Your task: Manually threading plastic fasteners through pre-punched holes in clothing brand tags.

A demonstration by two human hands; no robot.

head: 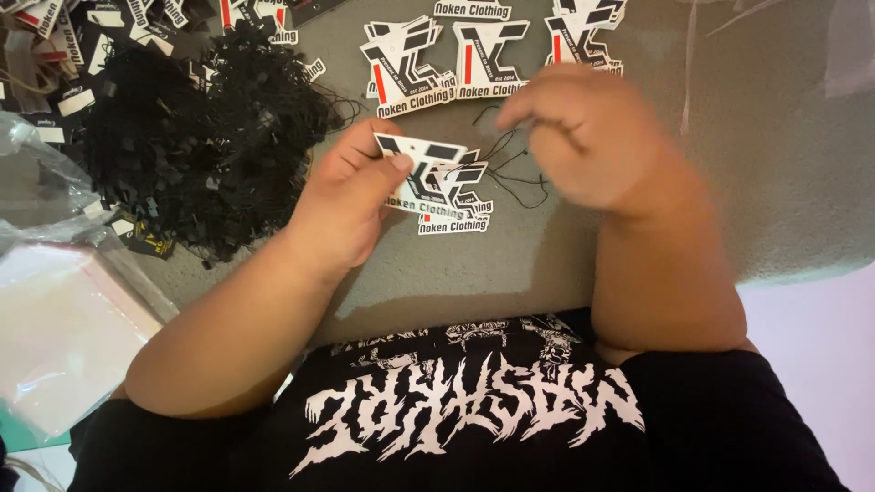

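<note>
My left hand [351, 196] pinches a white, black and red die-cut clothing tag [421, 169] just above the grey tabletop [775, 137]. A second tag of the same kind [456, 217] lies under it. My right hand [583, 137] is blurred, fingers curled near thin black strings [519, 169] that lie beside the tags; whether it grips a string I cannot tell. Three more tags [456, 59] lie in a row beyond both hands.
A big tangled heap of black string loops [205, 118] fills the left of the table. Loose tags [109, 27] lie at the far left corner. Clear plastic bags [64, 310] are stacked at the near left. My black printed shirt [474, 410] is below.
</note>
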